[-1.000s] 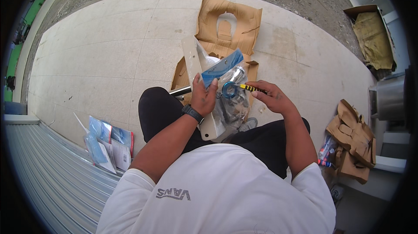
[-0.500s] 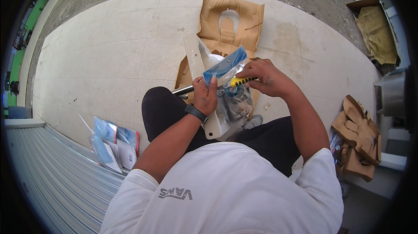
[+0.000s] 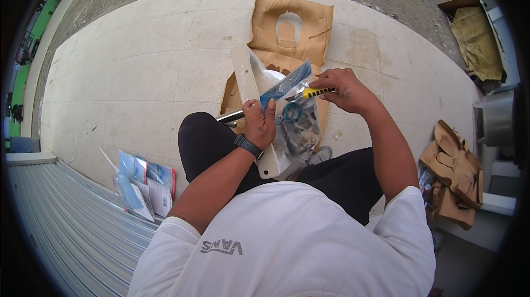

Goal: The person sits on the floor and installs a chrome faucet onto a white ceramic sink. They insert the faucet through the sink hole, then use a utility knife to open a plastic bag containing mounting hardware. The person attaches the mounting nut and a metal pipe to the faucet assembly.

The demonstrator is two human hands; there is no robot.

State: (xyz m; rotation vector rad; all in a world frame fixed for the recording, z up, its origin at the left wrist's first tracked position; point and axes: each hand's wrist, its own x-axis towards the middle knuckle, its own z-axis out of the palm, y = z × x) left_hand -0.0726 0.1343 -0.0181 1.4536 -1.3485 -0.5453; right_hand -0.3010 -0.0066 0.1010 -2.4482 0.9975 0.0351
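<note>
The left hand [image 3: 260, 123] has its grip closed on a clear plastic bag of parts [image 3: 298, 126] with a blue header, at frame centre. The right hand [image 3: 339, 90] pinches a yellow utility knife [image 3: 309, 93], its tip at the bag's top edge. Both forearms rise from the lower edge. Behind the bag leans a white panel [image 3: 251, 98]; flattened cardboard [image 3: 290, 26] lies on the concrete floor above.

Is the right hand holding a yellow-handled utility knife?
Yes, the right hand grips a yellow-handled utility knife, blade at the clear plastic bag.
</note>
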